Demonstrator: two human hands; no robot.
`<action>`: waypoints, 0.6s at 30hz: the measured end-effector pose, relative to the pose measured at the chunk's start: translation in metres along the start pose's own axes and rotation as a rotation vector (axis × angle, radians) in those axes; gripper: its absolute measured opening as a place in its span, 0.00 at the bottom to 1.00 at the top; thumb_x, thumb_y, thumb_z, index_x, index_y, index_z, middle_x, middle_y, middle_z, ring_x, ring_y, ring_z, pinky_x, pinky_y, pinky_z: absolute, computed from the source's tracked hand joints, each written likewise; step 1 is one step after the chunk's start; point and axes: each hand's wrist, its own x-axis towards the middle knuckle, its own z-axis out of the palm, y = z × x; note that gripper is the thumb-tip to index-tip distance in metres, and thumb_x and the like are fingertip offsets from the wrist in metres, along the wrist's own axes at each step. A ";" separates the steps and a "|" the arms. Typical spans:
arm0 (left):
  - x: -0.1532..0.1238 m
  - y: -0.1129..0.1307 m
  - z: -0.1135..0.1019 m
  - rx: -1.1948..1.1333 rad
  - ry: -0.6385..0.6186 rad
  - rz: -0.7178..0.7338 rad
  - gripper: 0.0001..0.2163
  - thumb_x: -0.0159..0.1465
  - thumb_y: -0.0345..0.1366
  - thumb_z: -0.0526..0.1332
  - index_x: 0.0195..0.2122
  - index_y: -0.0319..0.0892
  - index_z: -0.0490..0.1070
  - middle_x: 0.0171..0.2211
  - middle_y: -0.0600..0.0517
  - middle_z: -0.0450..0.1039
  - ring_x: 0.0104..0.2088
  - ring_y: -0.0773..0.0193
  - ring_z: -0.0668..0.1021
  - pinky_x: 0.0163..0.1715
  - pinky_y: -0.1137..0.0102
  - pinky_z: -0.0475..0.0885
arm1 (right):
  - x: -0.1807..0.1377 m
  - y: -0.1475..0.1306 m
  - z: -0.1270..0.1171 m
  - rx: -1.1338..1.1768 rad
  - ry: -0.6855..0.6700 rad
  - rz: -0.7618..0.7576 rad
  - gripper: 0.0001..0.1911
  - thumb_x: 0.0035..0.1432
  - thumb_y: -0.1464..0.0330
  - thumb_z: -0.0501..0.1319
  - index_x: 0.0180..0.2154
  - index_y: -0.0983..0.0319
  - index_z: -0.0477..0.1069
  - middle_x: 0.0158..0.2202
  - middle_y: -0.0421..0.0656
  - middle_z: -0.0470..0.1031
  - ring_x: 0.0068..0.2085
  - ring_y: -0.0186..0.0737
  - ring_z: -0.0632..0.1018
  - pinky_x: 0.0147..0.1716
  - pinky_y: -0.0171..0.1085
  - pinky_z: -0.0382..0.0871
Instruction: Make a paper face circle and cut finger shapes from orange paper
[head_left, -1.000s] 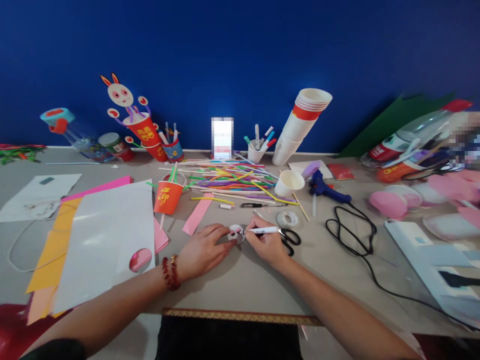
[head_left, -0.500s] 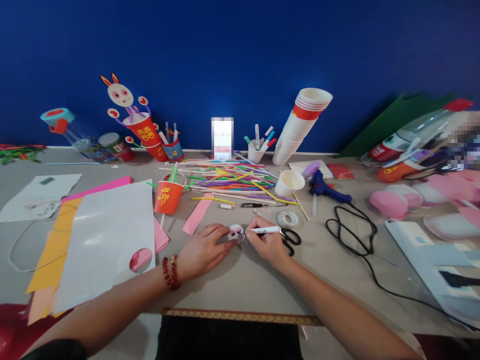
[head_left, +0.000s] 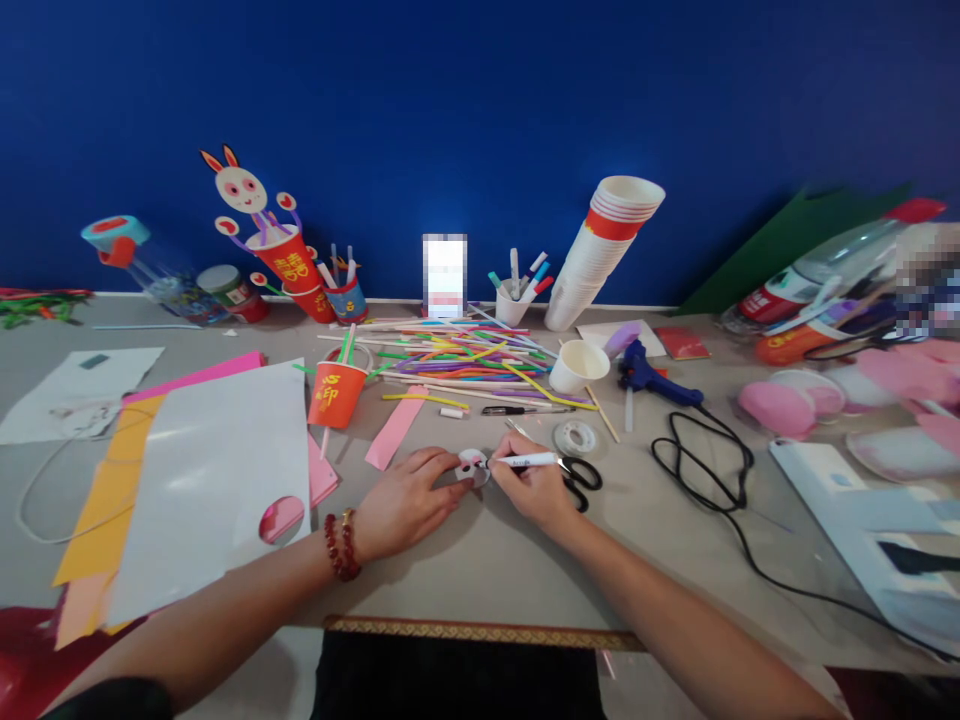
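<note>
A small round white paper disc [head_left: 471,463] with pink and black markings, like a face, lies on the table in front of me. My left hand [head_left: 416,500] holds its left edge against the table with thumb and fingertips. In my right hand [head_left: 534,490] is a white marker pen [head_left: 531,460], its tip at the disc's right side. Beneath and beside that hand, scissors [head_left: 583,472] with black handles are partly hidden. A tape roll [head_left: 575,437] and a black pen [head_left: 517,410] lie just beyond. To the left is a pink paper strip [head_left: 397,428].
Colourful pipe cleaners [head_left: 457,360] spread across the middle. An orange paper cup [head_left: 337,393] and paper sheets [head_left: 225,480] are left. A white cup [head_left: 579,367], stacked cups [head_left: 604,255], a blue glue gun [head_left: 656,378] and its black cable [head_left: 742,525] are right. A phone [head_left: 445,275] stands behind.
The marker and my right hand have shifted very slightly left on the disc. My left hand has stayed in place.
</note>
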 end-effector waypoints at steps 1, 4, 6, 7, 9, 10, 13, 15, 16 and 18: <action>0.000 0.000 0.000 -0.003 0.003 0.002 0.16 0.67 0.33 0.56 0.55 0.45 0.68 0.52 0.42 0.68 0.53 0.54 0.71 0.51 0.56 0.72 | 0.000 0.000 0.000 -0.004 0.001 0.000 0.08 0.54 0.70 0.58 0.24 0.59 0.63 0.19 0.34 0.61 0.22 0.33 0.63 0.23 0.33 0.55; 0.000 0.000 0.000 -0.005 0.004 0.000 0.16 0.66 0.33 0.56 0.55 0.45 0.68 0.52 0.42 0.68 0.53 0.54 0.71 0.51 0.56 0.72 | 0.000 0.000 0.000 0.007 0.022 -0.001 0.08 0.54 0.71 0.57 0.24 0.59 0.63 0.20 0.34 0.62 0.23 0.33 0.63 0.23 0.33 0.55; 0.000 0.000 0.001 -0.004 0.003 -0.002 0.16 0.66 0.33 0.56 0.56 0.46 0.68 0.52 0.43 0.69 0.53 0.54 0.71 0.51 0.56 0.72 | 0.000 0.000 0.000 0.021 0.027 0.001 0.08 0.54 0.71 0.57 0.24 0.59 0.63 0.20 0.34 0.62 0.23 0.33 0.63 0.23 0.33 0.55; 0.000 0.000 0.001 -0.001 0.003 -0.004 0.16 0.66 0.33 0.56 0.55 0.46 0.68 0.52 0.43 0.69 0.53 0.54 0.71 0.51 0.56 0.72 | 0.000 0.000 0.000 0.023 0.022 0.001 0.07 0.54 0.71 0.57 0.24 0.59 0.63 0.20 0.34 0.62 0.23 0.33 0.63 0.23 0.33 0.55; 0.000 0.000 0.001 0.004 0.003 -0.007 0.16 0.66 0.33 0.56 0.55 0.46 0.69 0.52 0.43 0.68 0.53 0.54 0.71 0.51 0.56 0.72 | 0.000 0.000 0.000 0.012 0.006 0.002 0.07 0.54 0.71 0.57 0.24 0.59 0.64 0.20 0.34 0.62 0.22 0.33 0.63 0.23 0.33 0.55; 0.000 0.000 0.001 0.007 0.000 -0.007 0.15 0.66 0.33 0.56 0.55 0.46 0.69 0.52 0.43 0.68 0.53 0.54 0.71 0.51 0.56 0.72 | 0.000 0.000 0.000 0.002 -0.002 0.002 0.07 0.54 0.71 0.58 0.24 0.59 0.64 0.20 0.34 0.62 0.22 0.33 0.63 0.23 0.33 0.55; 0.000 0.000 0.000 0.014 -0.011 -0.009 0.15 0.67 0.33 0.56 0.54 0.45 0.69 0.52 0.43 0.68 0.53 0.54 0.71 0.51 0.56 0.72 | 0.000 0.000 0.000 -0.013 -0.001 0.002 0.07 0.54 0.71 0.58 0.24 0.59 0.63 0.19 0.34 0.62 0.22 0.33 0.63 0.23 0.34 0.55; 0.000 0.001 0.000 0.019 -0.019 -0.011 0.15 0.67 0.34 0.55 0.54 0.45 0.69 0.52 0.43 0.68 0.53 0.54 0.71 0.51 0.56 0.72 | -0.001 0.000 0.000 0.006 0.020 0.003 0.08 0.54 0.71 0.58 0.24 0.59 0.63 0.20 0.34 0.62 0.23 0.33 0.63 0.23 0.33 0.55; 0.000 0.001 0.000 0.020 -0.021 -0.011 0.15 0.68 0.34 0.55 0.54 0.45 0.69 0.52 0.43 0.68 0.53 0.54 0.71 0.51 0.56 0.72 | -0.001 0.000 0.000 0.018 0.030 0.003 0.08 0.54 0.71 0.57 0.24 0.59 0.63 0.20 0.34 0.62 0.23 0.33 0.63 0.23 0.33 0.55; 0.000 0.001 0.000 0.024 -0.021 -0.009 0.15 0.68 0.34 0.55 0.55 0.45 0.69 0.52 0.43 0.68 0.53 0.54 0.71 0.51 0.56 0.72 | -0.001 0.000 0.000 0.037 0.037 0.001 0.08 0.54 0.71 0.57 0.24 0.59 0.63 0.20 0.35 0.62 0.23 0.33 0.63 0.23 0.33 0.55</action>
